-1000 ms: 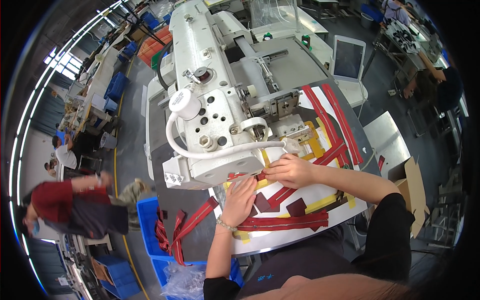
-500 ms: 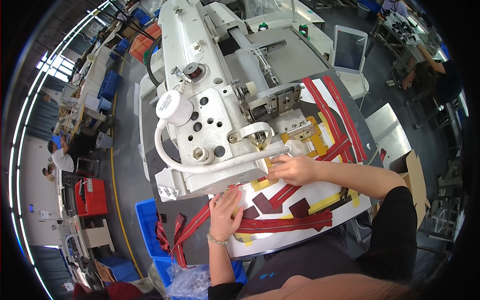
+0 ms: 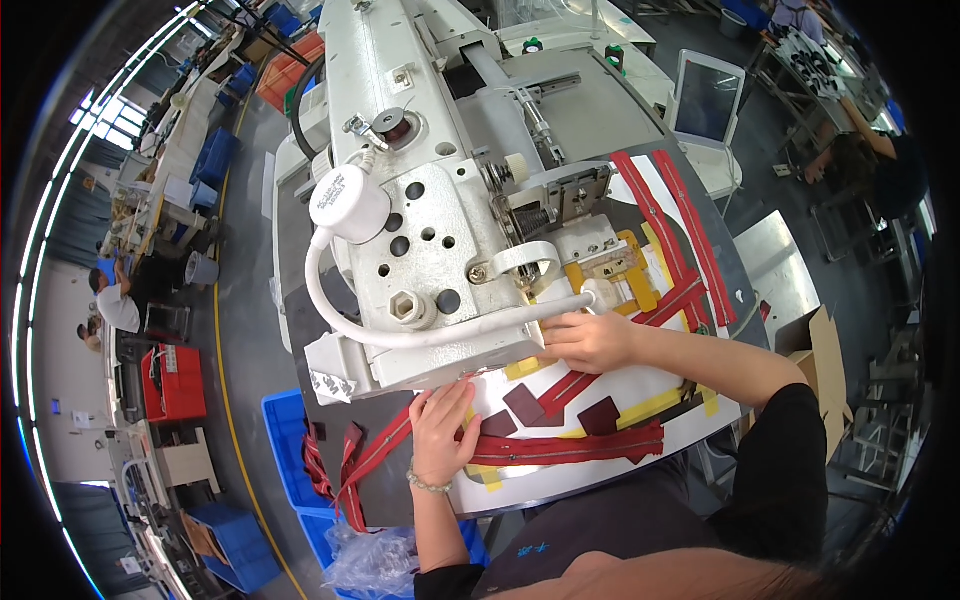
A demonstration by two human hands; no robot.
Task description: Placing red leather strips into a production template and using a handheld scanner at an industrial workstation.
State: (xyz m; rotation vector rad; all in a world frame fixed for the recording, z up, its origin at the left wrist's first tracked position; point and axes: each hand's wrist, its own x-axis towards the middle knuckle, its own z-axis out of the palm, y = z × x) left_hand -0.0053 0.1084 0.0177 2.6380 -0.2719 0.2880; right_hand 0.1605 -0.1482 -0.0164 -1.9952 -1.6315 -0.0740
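My left hand [image 3: 441,432], with a bead bracelet at the wrist, lies with its fingers stretched out at the lower front edge of the white sewing machine [image 3: 440,250]. A red zipper strip [image 3: 385,440] runs up to these fingers from the left. Bent and close together, the fingers of my right hand [image 3: 592,342] reach under the machine head by the white hose. The head hides their tips and whatever they hold. Between and below the hands are a long red zipper [image 3: 570,447], dark red patches [image 3: 524,404] and a white template [image 3: 520,482] with yellow tape.
More red zippers [image 3: 690,230] lie at the right beside a yellow clamp frame [image 3: 635,275]. Blue bins [image 3: 284,440] stand left of the table, with clear plastic bags [image 3: 370,565] near my left forearm. A cardboard box [image 3: 815,370] is beyond my right elbow. Other people work farther off.
The view has shifted slightly. My left hand has slid a little to the left along the machine's front edge, while my right hand stays almost where it was.
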